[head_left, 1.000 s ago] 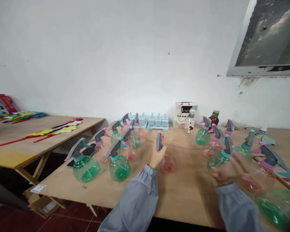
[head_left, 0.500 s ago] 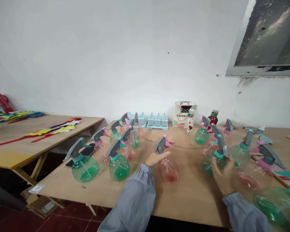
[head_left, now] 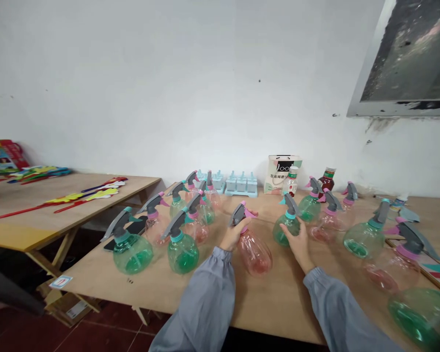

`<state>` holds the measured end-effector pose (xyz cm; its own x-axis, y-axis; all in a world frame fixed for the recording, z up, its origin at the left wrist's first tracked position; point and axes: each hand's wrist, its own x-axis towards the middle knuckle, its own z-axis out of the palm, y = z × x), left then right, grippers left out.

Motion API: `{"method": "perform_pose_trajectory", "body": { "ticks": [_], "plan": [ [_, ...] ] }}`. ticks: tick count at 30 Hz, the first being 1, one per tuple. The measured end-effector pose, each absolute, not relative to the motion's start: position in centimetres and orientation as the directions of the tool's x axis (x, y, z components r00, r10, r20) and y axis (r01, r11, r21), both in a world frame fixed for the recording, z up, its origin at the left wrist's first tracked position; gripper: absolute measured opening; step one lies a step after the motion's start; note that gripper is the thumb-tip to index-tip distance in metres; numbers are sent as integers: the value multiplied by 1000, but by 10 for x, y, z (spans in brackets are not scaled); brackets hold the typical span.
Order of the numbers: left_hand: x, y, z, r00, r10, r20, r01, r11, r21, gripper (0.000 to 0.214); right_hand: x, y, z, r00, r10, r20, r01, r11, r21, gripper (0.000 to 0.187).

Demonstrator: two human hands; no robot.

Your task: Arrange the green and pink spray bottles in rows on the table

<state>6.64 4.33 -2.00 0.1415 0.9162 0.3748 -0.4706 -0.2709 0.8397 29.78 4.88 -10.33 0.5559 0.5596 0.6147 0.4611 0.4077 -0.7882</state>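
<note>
My left hand is closed around the neck of a pink spray bottle, which has a grey and pink trigger head and leans slightly. My right hand grips a green spray bottle with a grey and turquoise head, thumb and fingers at its upper body. Whether that bottle touches the table cannot be made out. To the left stand more green bottles and pink bottles in a group. On the right are another green bottle and a pink bottle.
Light blue moulds, a paper bag and a dark red bottle stand along the wall. A dark phone lies behind the left bottles. Across a gap, a second table carries colourful hand-shaped sticks.
My right hand has moved left with the green spray bottle, away from the right-hand group and closer to the pink one. My left hand keeps its hold on the pink bottle.
</note>
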Motion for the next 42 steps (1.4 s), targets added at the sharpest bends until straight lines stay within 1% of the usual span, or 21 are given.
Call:
{"method": "perform_pose_trajectory", "body": {
  "ticks": [2, 5, 7, 8, 11, 13, 16, 21, 23, 27, 31, 35, 39, 42],
  "plan": [
    [68, 42, -20, 99, 934, 345, -455, -265, 850, 55, 300, 47, -106, 557, 559, 615, 454, 414, -789, 80],
    [69, 41, -20, -38, 964, 264, -439, -253, 862, 54, 305, 42, -107, 525, 581, 622, 471, 410, -781, 78],
    [70, 41, -21, -107, 960, 260, -432, -280, 857, 53, 306, 41, -107, 512, 579, 635, 491, 409, -769, 76],
    [70, 42, -21, -110, 954, 280, -427, -300, 853, 51, 307, 41, -106, 510, 570, 644, 504, 409, -761, 76],
    [69, 42, -21, -59, 946, 317, -423, -312, 851, 45, 308, 42, -105, 498, 558, 664, 536, 404, -741, 76],
    [69, 43, -20, -35, 963, 268, -443, -255, 859, 42, 309, 43, -105, 500, 566, 656, 529, 400, -748, 76],
    [69, 43, -18, -19, 980, 200, -473, -185, 862, 46, 314, 43, -105, 517, 583, 626, 493, 395, -775, 75],
    [70, 42, -15, 30, 985, 170, -541, -127, 831, 53, 318, 41, -102, 506, 563, 653, 527, 397, -751, 73],
    [68, 40, -15, 53, 986, 156, -525, -105, 845, 49, 317, 40, -101, 506, 563, 654, 531, 394, -750, 73],
    [66, 39, -17, 180, 980, 89, -482, 9, 876, 46, 316, 39, -100, 500, 568, 653, 536, 389, -749, 74],
    [67, 37, -16, 167, 973, 160, -503, -56, 863, 47, 316, 40, -100, 504, 558, 659, 534, 399, -745, 73],
    [67, 35, -12, 154, 977, 145, -470, -57, 881, 44, 317, 41, -101, 514, 544, 664, 535, 402, -743, 77],
    [66, 35, -11, 147, 957, 249, -487, -149, 861, 39, 318, 43, -102, 519, 529, 672, 546, 400, -736, 76],
    [64, 35, -12, 104, 947, 305, -430, -233, 872, 35, 318, 43, -103, 505, 526, 684, 559, 403, -724, 73]
  ]
}}
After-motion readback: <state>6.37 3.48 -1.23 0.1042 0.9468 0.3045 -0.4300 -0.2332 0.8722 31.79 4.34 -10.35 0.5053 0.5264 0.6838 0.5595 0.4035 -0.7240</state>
